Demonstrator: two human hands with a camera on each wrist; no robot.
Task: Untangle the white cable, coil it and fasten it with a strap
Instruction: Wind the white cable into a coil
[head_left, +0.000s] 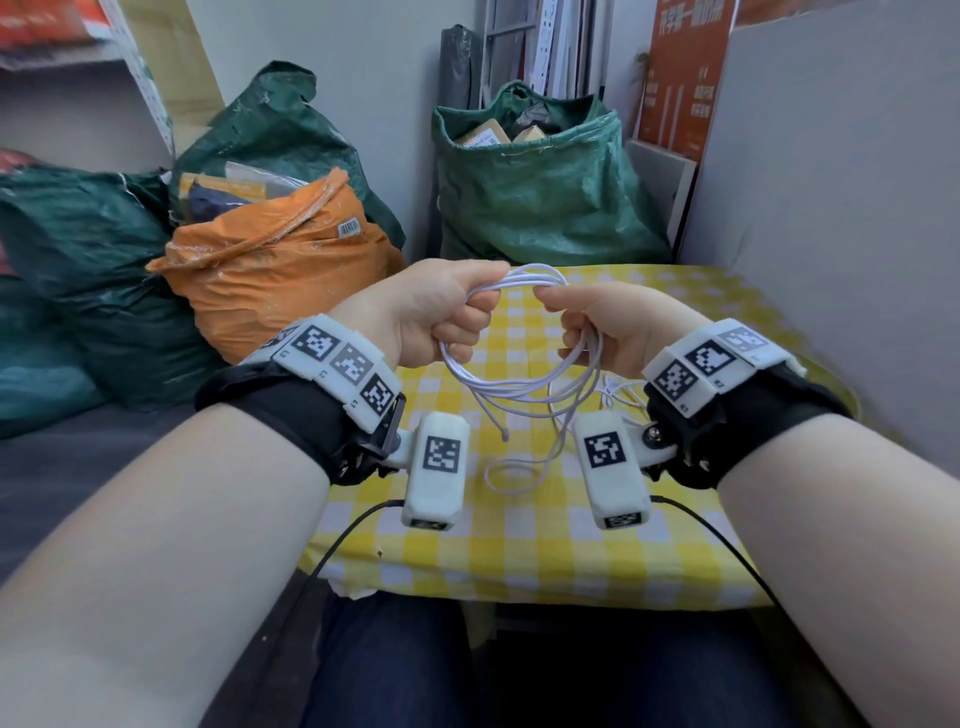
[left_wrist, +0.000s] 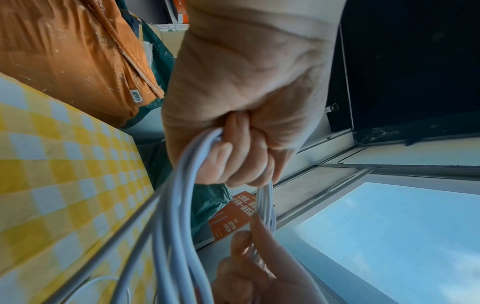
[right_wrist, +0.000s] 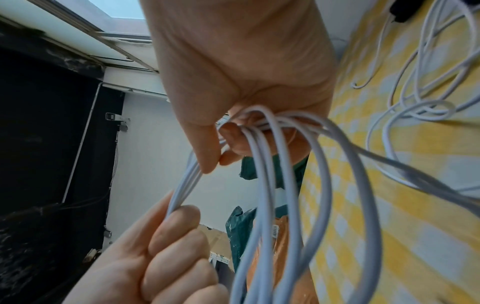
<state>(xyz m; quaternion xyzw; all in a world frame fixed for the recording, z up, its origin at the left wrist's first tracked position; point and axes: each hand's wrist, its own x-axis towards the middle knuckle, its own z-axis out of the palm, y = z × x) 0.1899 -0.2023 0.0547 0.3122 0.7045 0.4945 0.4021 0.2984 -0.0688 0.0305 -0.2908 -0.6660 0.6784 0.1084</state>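
The white cable (head_left: 519, 387) is gathered into several loops held in the air above the yellow checked table (head_left: 519, 551). My left hand (head_left: 457, 317) grips the top left of the coil in a fist. My right hand (head_left: 576, 317) pinches the strands just to its right, and the loops hang over its fingers. A loose tail drops from the coil and curls on the cloth (head_left: 511, 475). In the left wrist view my left hand (left_wrist: 233, 148) is curled round the cable (left_wrist: 176, 205). In the right wrist view my right hand (right_wrist: 233, 82) clamps the bundle (right_wrist: 262, 185).
More slack white cable (right_wrist: 415, 107) lies tangled on the table, near a small dark object (right_wrist: 405, 9) at the frame's edge. An orange sack (head_left: 280, 280) and green sacks (head_left: 540, 197) crowd the table's far and left sides. A grey board (head_left: 831, 156) stands at the right.
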